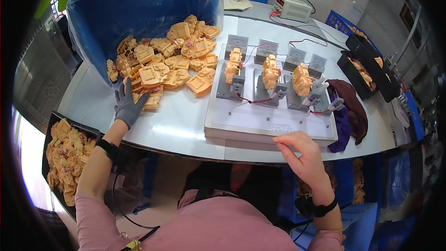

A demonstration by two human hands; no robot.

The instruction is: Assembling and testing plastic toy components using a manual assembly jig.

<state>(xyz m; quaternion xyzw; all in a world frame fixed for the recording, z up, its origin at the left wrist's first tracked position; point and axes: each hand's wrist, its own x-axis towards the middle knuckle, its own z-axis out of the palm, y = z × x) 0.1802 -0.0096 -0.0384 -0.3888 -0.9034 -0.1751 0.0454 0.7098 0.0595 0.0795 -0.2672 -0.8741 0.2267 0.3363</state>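
My left hand, in a grey glove, reaches into a heap of tan plastic housings at the mouth of a blue bin. Its fingers are spread, with thumb and fingertips against the nearest housings; no firm hold on one shows. My bare right hand hovers at the front edge of a white test board, thumb apart from the fingers and nothing in it. Three grey fixtures on that board each carry an upright housing: left, middle and right. Small panel meters stand behind them.
The blue bin, lined with clear plastic, lies tipped at the back left. A black crate of housings is at lower left. Purple and brown cloths lie right of the board. A power supply and black trays are farther back.
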